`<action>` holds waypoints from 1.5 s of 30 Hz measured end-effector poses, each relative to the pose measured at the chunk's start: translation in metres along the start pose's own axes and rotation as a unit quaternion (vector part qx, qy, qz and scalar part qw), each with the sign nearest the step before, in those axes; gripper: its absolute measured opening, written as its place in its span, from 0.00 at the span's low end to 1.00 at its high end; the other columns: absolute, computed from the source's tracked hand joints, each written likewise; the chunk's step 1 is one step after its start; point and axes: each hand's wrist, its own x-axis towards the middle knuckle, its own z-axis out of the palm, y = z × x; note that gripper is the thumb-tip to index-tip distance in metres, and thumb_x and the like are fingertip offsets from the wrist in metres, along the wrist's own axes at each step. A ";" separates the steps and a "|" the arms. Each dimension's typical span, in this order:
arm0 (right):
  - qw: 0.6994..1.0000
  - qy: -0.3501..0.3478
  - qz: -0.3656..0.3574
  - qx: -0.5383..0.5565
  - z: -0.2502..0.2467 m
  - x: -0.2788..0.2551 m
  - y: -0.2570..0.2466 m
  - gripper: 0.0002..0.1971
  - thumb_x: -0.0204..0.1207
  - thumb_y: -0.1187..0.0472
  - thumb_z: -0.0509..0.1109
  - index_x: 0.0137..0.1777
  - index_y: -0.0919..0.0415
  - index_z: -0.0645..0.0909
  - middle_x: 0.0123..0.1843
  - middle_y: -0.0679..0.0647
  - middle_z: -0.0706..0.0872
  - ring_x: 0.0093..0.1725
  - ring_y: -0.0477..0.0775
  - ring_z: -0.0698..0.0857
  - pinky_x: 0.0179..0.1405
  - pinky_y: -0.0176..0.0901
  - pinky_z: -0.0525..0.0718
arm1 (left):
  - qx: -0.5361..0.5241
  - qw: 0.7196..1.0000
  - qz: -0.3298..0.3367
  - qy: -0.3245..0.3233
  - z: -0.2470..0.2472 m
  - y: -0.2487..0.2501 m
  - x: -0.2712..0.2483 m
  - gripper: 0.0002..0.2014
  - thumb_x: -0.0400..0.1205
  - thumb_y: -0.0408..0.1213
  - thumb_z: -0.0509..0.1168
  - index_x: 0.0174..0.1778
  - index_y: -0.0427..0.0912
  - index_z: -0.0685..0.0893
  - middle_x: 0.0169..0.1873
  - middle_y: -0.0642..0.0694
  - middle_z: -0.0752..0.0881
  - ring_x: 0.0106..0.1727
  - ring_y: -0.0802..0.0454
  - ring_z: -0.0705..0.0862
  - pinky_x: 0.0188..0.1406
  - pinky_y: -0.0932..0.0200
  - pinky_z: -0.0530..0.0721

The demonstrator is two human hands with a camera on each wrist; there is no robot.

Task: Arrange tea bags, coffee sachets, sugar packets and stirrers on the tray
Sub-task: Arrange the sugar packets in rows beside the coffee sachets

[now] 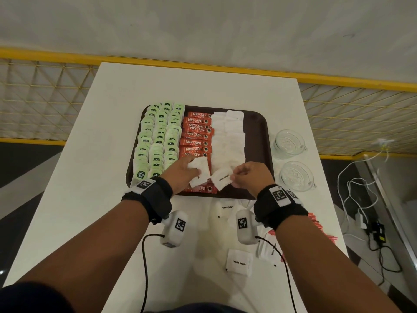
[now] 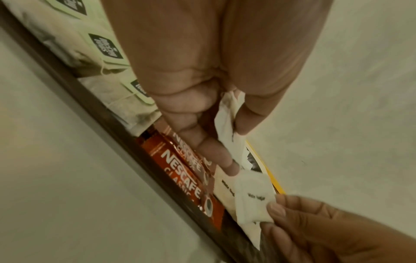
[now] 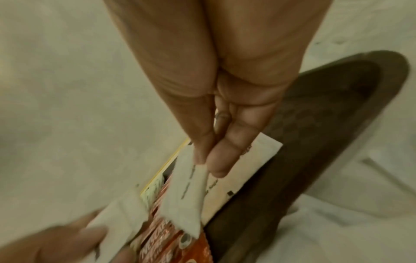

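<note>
Right hand (image 1: 250, 175) grip pinches sugar packet (image 1: 222, 178); left hand (image 1: 180, 171) grip holds another packet (image 1: 199, 172).

Dark brown tray (image 1: 259, 132) on white counter (image 1: 101, 154). Green-tagged tea bags (image 1: 158, 141) in three overlapping columns on tray's left. Red Nescafe coffee sachets (image 1: 196, 136) in one column mid-tray. White sugar packets (image 1: 228, 136) overlapped in columns right of them. One sugar packet (image 1: 199, 171) and another (image 1: 222, 178) held above tray's near edge. Loose sugar packets (image 1: 239, 263) on counter near the person. Red stirrers (image 1: 316, 222) at counter's right edge.
</note>
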 end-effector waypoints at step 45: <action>0.964 0.145 0.015 -0.223 -0.004 0.005 0.030 0.08 0.75 0.56 0.75 0.41 0.56 0.80 0.43 0.50 0.84 0.46 0.51 0.83 0.43 0.42 0.76 | 0.186 0.979 0.073 -0.027 0.021 0.009 0.002 0.17 0.79 0.33 0.73 0.59 0.47 0.77 0.49 0.50 0.86 0.41 0.49 0.90 0.32 0.62 0.85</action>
